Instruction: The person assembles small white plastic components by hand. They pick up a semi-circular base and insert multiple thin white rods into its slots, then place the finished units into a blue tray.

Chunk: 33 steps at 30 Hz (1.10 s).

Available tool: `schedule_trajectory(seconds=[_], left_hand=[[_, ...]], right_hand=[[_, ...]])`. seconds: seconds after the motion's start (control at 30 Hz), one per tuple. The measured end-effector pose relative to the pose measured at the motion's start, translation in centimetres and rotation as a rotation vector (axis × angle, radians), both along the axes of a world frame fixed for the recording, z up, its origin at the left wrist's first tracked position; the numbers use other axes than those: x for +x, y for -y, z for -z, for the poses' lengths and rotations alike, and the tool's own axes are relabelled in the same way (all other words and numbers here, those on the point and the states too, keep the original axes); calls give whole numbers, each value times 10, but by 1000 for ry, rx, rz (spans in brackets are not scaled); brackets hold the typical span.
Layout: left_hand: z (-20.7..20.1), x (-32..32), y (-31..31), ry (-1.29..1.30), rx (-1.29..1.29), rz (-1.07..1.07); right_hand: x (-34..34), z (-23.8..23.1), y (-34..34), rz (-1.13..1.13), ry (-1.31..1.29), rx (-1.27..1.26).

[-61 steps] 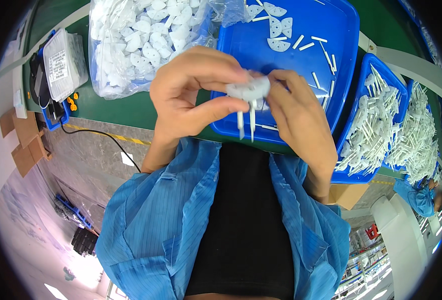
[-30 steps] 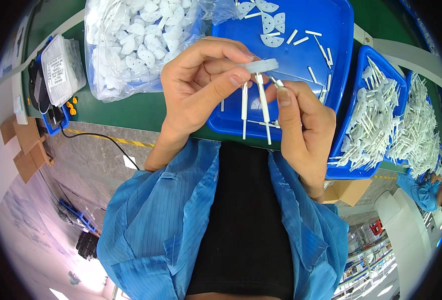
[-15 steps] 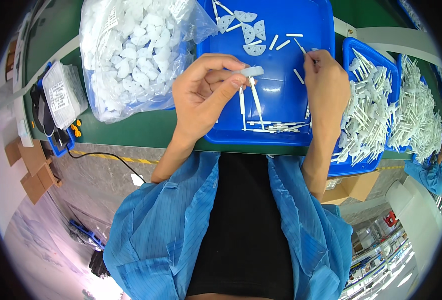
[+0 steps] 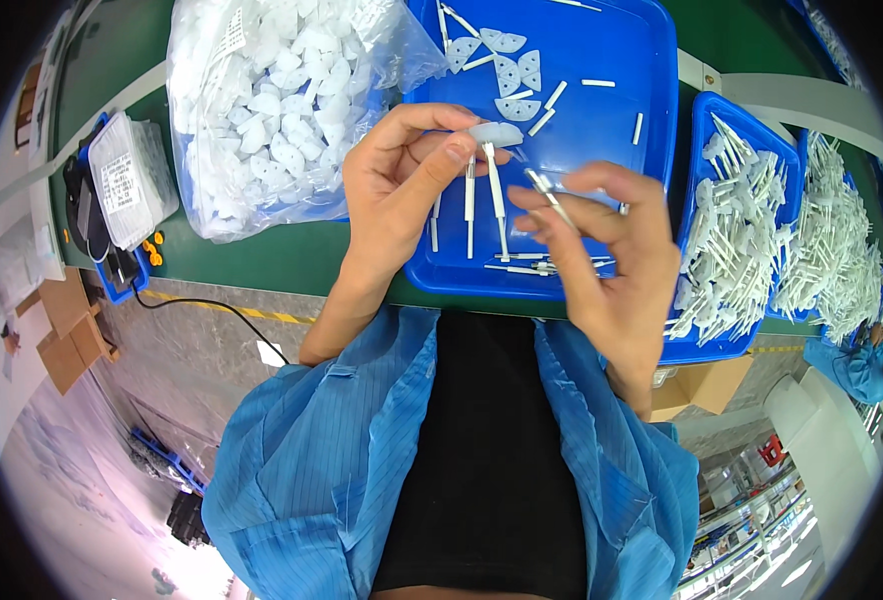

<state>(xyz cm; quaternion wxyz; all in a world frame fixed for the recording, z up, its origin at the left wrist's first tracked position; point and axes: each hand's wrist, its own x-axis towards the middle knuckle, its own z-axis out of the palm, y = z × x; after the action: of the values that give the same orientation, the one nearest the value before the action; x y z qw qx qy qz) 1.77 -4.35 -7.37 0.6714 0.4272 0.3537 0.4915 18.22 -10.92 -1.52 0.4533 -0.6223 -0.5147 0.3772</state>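
Note:
Between thumb and fingers of my left hand [image 4: 394,195] is a translucent white half-disc piece [image 4: 497,133], held edge-on. Two thin white rods [image 4: 496,195] hang down from it. My right hand [image 4: 622,265], smeared by motion, pinches another thin white rod [image 4: 550,195] close to the right of the half-disc, apart from it. Both hands are above a blue tray [image 4: 612,130]. In the tray lie several flat half-disc pieces [image 4: 507,75], loose rods [image 4: 598,83] and a row of rods along the near edge, partly hidden by my right hand.
A clear bag [image 4: 282,140] full of half-disc pieces stands on the left of the green table [image 4: 272,265]. Blue bins on the right hold heaps of pieces with rods [image 4: 732,250]. A white plastic box [image 4: 127,190] and orange bits [image 4: 152,248] are at far left.
My right hand has come from the tray's right side toward my left hand, carrying a rod. The left hand keeps its hold on the half-disc, which has tilted slightly.

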Motion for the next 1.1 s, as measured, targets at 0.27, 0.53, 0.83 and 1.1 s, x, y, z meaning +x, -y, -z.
schedule_trajectory(seconds=[0.27,0.53,0.83,1.1], left_hand=[[-1,-3,3,49,51,-11],[-2,-8,1,126,99,36],[-4,-12,0,60,188,56],[-1,-11,0,247,96,105]], right_hand=[[-7,9,-6,-195,271,-45],[-5,-2,-5,-229,75,-216],[1,-16,-9,-273,16,-298],[4,-2,-8,-404,74,-96]])
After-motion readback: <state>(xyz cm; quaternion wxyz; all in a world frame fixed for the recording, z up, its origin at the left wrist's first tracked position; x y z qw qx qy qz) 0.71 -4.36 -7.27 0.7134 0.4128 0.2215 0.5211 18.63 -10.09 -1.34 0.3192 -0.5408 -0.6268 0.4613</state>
